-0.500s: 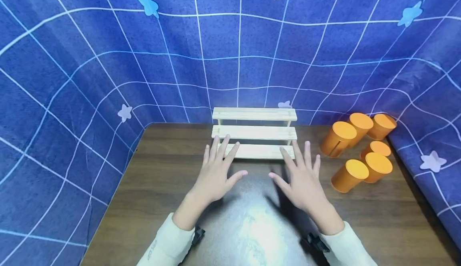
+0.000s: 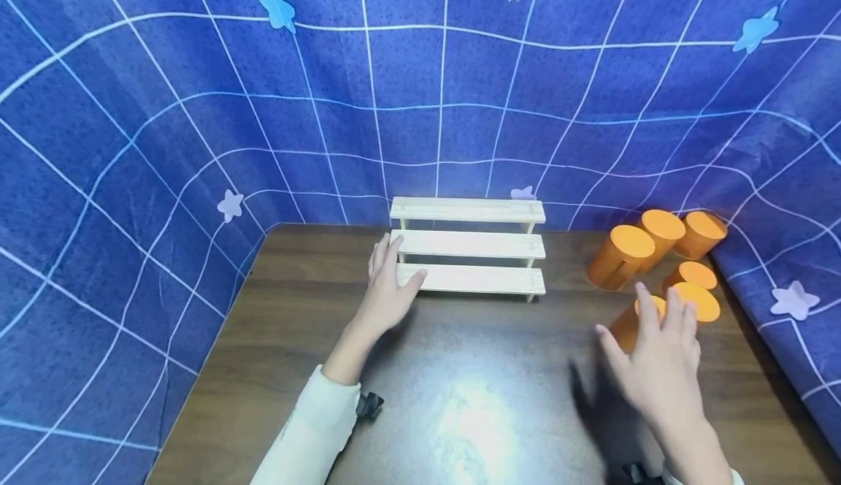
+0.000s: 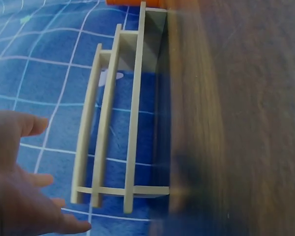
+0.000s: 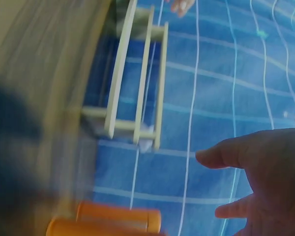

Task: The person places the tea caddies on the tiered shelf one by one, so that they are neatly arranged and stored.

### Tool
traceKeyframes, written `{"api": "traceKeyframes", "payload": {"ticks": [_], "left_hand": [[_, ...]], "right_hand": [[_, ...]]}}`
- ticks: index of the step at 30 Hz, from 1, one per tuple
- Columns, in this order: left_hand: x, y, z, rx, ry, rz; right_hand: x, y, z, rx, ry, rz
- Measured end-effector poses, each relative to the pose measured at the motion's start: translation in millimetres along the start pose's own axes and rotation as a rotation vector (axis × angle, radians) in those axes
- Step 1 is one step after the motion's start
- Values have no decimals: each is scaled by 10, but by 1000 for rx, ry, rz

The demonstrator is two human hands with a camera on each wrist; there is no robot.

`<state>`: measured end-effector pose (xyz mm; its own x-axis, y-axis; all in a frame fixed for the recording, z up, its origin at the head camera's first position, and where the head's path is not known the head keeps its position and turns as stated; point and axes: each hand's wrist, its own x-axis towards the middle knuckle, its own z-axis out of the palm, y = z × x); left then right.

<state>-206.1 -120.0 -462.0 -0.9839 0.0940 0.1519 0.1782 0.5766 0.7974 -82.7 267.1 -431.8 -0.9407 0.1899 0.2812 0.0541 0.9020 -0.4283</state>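
A three-step pale wooden display rack (image 2: 469, 242) stands at the back middle of the table. My left hand (image 2: 386, 296) is at the rack's left end, overlapping the lower steps in the head view, fingers loosely bent around nothing. In the left wrist view a gap shows between that hand (image 3: 14, 182) and the rack's steps (image 3: 133, 113). On the right, my right hand (image 2: 663, 372) hovers with spread fingers over the nearest orange cylinder (image 2: 624, 329), partly hiding it. Nothing lies within the right hand (image 4: 275, 172) in its wrist view.
Several more orange cylinders, among them a tall one (image 2: 617, 258) with a slit in its side, stand grouped at the back right of the brown wooden table (image 2: 296, 339). A blue cloth (image 2: 420, 127) with grid lines and stars hangs behind and along both sides.
My right hand has moved right, from the rack's front to the orange cylinders. My left hand has turned slightly and shifted to the rack's left end. The rack has stayed in place.
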Motion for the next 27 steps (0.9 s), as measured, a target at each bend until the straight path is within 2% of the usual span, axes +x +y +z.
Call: {"api": "traceKeyframes", "payload": {"ticks": [3,8,11,14,16,20,22,25,27], "left_hand": [[108,-28,25,-70,64,-44],[365,-122,77,-216,189,-118],[523,-218,126,-325,234,-165],[637,-305,180,-394,256,-181],[673,-336,208,-412,273,-188],[706,-339,254,-397,306,-217],[736,-328,287,-390,324,-228],[807,-341,348,-411,351,-239],[853,-358,373,-466,372,-240]], "right_hand": [[-16,175,-31,15,-20,57],[39,381,-26,101,-79,154],[74,473,17,175,-87,199],[85,552,80,306,-91,236],[88,590,133,403,-113,276],[87,634,246,521,-152,403],[91,651,297,598,-147,443],[120,701,363,762,-122,430],[139,728,403,852,-100,409]]}}
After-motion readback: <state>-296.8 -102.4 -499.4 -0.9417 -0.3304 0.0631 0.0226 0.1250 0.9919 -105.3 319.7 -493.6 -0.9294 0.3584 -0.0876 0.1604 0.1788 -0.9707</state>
